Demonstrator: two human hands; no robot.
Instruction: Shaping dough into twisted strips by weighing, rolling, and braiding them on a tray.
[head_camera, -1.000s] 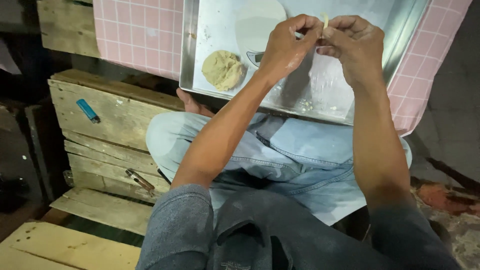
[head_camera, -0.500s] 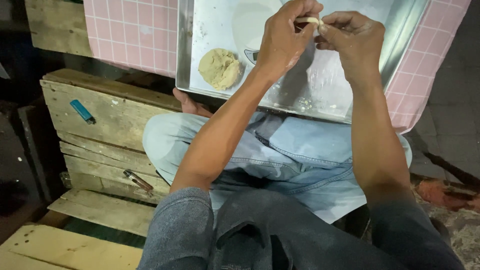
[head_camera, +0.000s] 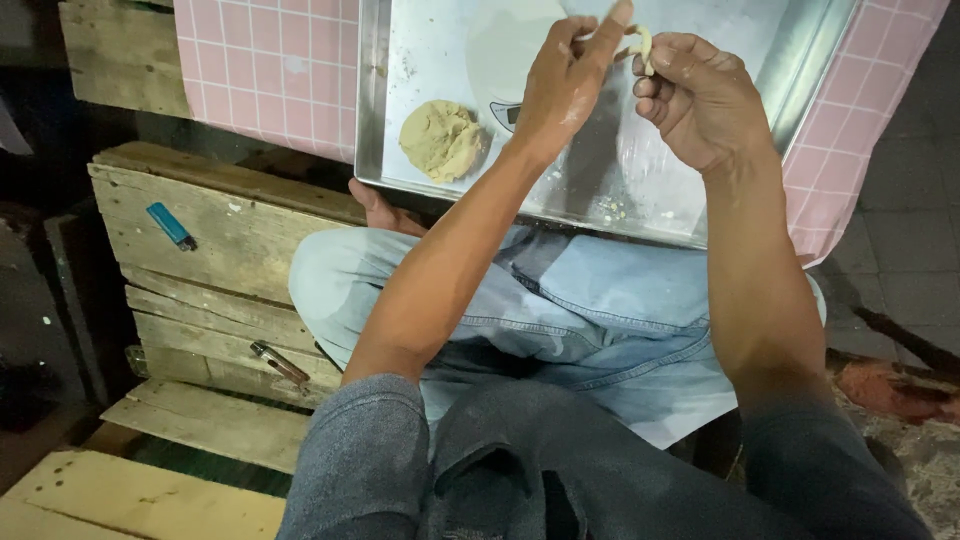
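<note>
Looking down from my head, I am pinching a small pale strip of dough (head_camera: 643, 45) between my two hands. My left hand (head_camera: 565, 80) is nipping one end with finger and thumb, first finger sticking up. My right hand (head_camera: 700, 95) is curling round the other end. The strip is hanging up and down, above the shiny metal tray (head_camera: 420, 60). The round tan dough lump (head_camera: 442, 140) is lying left of my left hand. A blue lighter (head_camera: 171, 225) is lying on the wooden crate (head_camera: 220, 260).
</note>
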